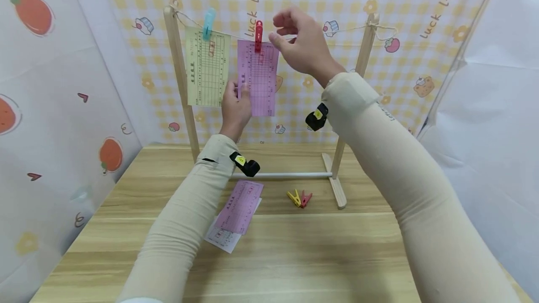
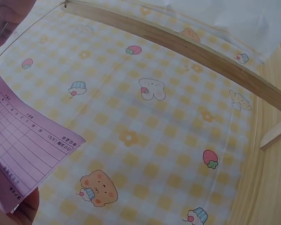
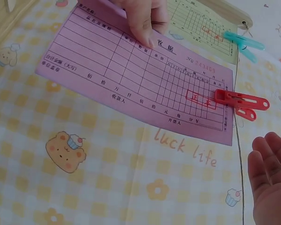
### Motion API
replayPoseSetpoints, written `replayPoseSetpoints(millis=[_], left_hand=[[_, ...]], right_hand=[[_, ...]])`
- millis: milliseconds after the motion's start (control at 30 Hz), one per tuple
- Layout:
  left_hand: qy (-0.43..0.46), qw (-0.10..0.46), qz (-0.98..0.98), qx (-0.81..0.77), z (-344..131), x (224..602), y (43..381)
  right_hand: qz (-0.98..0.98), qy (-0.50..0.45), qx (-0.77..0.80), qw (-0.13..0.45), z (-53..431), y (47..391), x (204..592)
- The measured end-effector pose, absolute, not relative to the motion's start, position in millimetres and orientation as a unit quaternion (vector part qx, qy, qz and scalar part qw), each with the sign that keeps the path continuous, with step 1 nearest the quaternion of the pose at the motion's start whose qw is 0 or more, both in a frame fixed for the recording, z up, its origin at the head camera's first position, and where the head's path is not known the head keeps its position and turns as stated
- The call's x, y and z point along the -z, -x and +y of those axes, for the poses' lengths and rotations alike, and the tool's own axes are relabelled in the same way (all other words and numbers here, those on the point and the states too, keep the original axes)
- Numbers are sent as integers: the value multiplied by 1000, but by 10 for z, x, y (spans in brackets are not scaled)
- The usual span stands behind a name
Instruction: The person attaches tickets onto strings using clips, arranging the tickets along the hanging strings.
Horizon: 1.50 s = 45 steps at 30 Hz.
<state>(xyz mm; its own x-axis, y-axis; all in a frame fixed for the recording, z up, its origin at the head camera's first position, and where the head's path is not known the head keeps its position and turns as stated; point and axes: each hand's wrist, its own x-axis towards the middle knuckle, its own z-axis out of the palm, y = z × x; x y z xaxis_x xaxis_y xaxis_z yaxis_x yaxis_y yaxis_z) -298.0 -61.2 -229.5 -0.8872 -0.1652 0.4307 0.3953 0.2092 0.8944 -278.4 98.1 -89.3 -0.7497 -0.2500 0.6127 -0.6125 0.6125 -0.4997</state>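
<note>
A purple receipt slip (image 1: pixel 264 85) hangs from a thin string (image 1: pixel 349 29), fastened at its top by a red clothespin (image 1: pixel 258 35). My left hand (image 1: pixel 236 110) pinches the slip's left edge low down, thumb on the printed front and the other fingers behind it. Just right of the clothespin, my right hand (image 1: pixel 306 43) is raised with loosely bent fingers and holds nothing. In the right wrist view a gap shows between the right hand (image 3: pixel 274 180) and the red clothespin (image 3: pixel 241 102). To the left hangs a yellow receipt slip (image 1: pixel 202 78) under a teal clothespin (image 1: pixel 208 25).
The string runs between two wooden posts (image 1: pixel 365 46) of a stand with a pale lower bar (image 1: pixel 290 175). On the wooden table (image 1: pixel 303 256) lie a purple slip (image 1: pixel 241 207) over white paper (image 1: pixel 225 240), a yellow clothespin (image 1: pixel 295 198) and a red one (image 1: pixel 305 199).
</note>
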Motion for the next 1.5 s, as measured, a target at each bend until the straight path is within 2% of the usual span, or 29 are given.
replayPoseSetpoints(millis=[533,900,1233,1500], left_hand=[[101,207,-733,640,-662,2307,2913],[150,165,-723,654,-800,2395,2865],[159,94,-734,654,-942,2572,2776],[159,41,-739,654,-1057,2784,2698]], right_hand=[[-803,-261,-490,214,1284,2634,1179],[-793,-254,-525,176,1420,2588,1469],[-781,-235,-560,144,1509,2550,1878],[-766,-172,-610,107,1524,2468,2205]])
